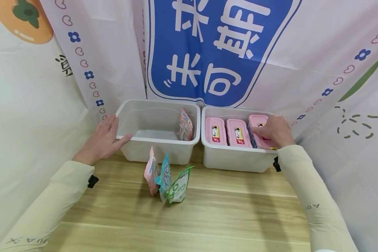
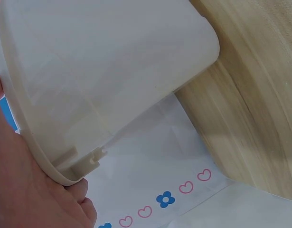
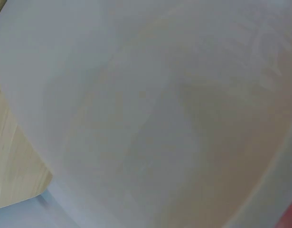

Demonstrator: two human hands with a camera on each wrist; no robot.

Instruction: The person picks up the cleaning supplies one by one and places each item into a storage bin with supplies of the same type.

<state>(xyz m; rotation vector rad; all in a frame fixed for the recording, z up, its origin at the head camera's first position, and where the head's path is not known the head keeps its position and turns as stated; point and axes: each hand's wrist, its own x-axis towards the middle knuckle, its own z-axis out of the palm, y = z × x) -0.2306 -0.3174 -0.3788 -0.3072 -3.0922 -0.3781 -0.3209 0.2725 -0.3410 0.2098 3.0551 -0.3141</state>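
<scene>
My left hand [image 1: 100,141] holds the left corner of the left grey-white plastic bin [image 1: 157,151], its thumb over the front rim. In the left wrist view, the fingers of that hand [image 2: 41,185] bend round the rim. A pink packet [image 1: 186,126] stands inside this bin at its right end. My right hand [image 1: 275,131] reaches into the right bin [image 1: 236,159] and grips the rightmost pink-lidded box [image 1: 256,120], thumb at its left side; the other fingers are hidden. Two more pink-lidded boxes [image 1: 216,131] sit to its left. The right wrist view mostly shows the bin's outer wall [image 3: 136,104].
In front of the left bin, a pink packet [image 1: 152,171], a blue packet [image 1: 165,176] and a green-and-white packet [image 1: 179,187] stand on the wooden table [image 1: 233,210]. Behind the bins hangs a printed cloth [image 1: 113,52], with more cloth at both sides.
</scene>
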